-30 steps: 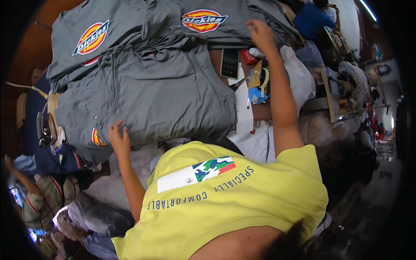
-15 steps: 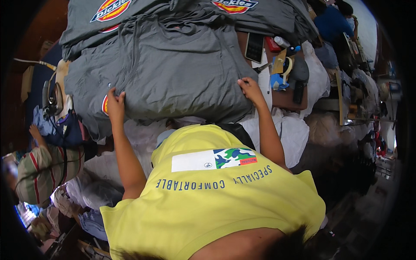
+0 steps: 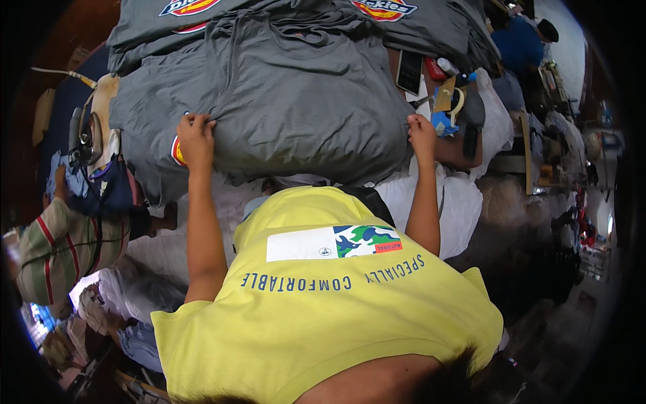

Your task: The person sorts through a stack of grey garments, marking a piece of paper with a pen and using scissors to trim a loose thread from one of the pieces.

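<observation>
A grey T-shirt (image 3: 303, 114) lies spread in front of me with its neckline away from me, atop other grey cloth. My left hand (image 3: 196, 141) is closed on a fold of it at the left, beside a partly covered red and yellow print (image 3: 177, 151). At the right edge, my right hand (image 3: 422, 136) pinches the fabric between thumb and fingers. The cloth is drawn fairly flat between both hands, with wrinkles over the middle and bunched folds running up from my left hand.
More grey shirts (image 3: 282, 10) with printed emblems lie beyond. To the right are a phone (image 3: 409, 71), a red case (image 3: 433, 69), a white bottle (image 3: 447, 66) and a tape dispenser (image 3: 452, 108). At left, a co-worker in a striped shirt (image 3: 70, 252) sits near an iron (image 3: 87, 138).
Both hands have moved away from me, and the right hand also outward to the right. The shirt's right side has been pulled out with it, and its front looks smoother.
</observation>
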Motion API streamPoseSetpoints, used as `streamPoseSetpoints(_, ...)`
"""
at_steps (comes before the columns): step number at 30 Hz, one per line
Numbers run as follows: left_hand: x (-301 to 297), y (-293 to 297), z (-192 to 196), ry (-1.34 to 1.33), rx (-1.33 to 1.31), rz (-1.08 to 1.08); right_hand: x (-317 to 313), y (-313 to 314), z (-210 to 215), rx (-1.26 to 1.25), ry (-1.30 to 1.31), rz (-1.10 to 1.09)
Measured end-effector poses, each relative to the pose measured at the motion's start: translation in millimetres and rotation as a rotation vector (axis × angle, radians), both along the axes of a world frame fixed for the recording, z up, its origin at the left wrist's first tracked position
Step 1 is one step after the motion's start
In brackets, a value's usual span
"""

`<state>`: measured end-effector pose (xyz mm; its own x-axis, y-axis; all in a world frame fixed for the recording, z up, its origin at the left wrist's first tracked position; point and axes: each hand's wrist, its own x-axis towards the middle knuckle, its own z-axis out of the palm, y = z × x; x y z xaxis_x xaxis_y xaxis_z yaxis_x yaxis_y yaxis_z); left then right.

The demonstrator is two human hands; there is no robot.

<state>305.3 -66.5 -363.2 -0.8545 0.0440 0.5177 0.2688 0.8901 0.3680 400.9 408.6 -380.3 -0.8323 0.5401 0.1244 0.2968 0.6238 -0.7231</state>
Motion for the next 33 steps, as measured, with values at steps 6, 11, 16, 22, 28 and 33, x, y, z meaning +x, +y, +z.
streamPoseSetpoints(6,22.2,-13.3,11.4,-0.205,0.557,0.078,7.9,-34.5,2.1,0.258,-0.241,0.072)
streamPoseSetpoints(11,28.0,-25.7,25.8,-0.292,0.733,-0.050,12.2,-46.0,-14.7,0.193,-0.299,-0.066)
streamPoseSetpoints(16,42.2,-22.5,96.8,-0.132,0.663,-0.098,19.2,-14.3,-10.7,0.075,-0.333,0.134)
streamPoseSetpoints(22,44.1,-68.5,176.6,0.093,1.015,-0.157,32.7,-27.3,137.2,-0.867,0.034,0.182)
streamPoseSetpoints(28,-105.3,-65.1,202.7,0.103,0.885,-0.286,-73.6,-12.2,169.0,-0.506,0.291,0.313)
streamPoseSetpoints(33,-183.9,-30.0,142.3,0.053,0.563,-0.269,-133.2,-16.0,95.1,-0.056,0.530,0.225)
